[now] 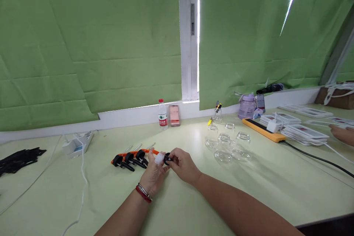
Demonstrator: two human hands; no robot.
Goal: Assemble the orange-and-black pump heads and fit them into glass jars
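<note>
My left hand [154,172] is closed around a whitish translucent plastic piece [159,158], held low over the table. In the fingers of my right hand [184,165] is a small round black part [167,159], pressed against or right beside the whitish piece; whether the two are joined cannot be made out. Left of my hands, several black pump heads [129,158] with thin metal tubes lie in a row, propped on an orange strip [151,151]. Fingers hide much of both held parts.
Several clear glass jars [223,148] stand to the right. Behind are a water bottle [163,116] and a phone [174,115]. An orange power strip [262,129], stacked white frames [304,134] and another person's hand [343,134] are farther right. Black straps [22,158] and a cable [83,177] lie left.
</note>
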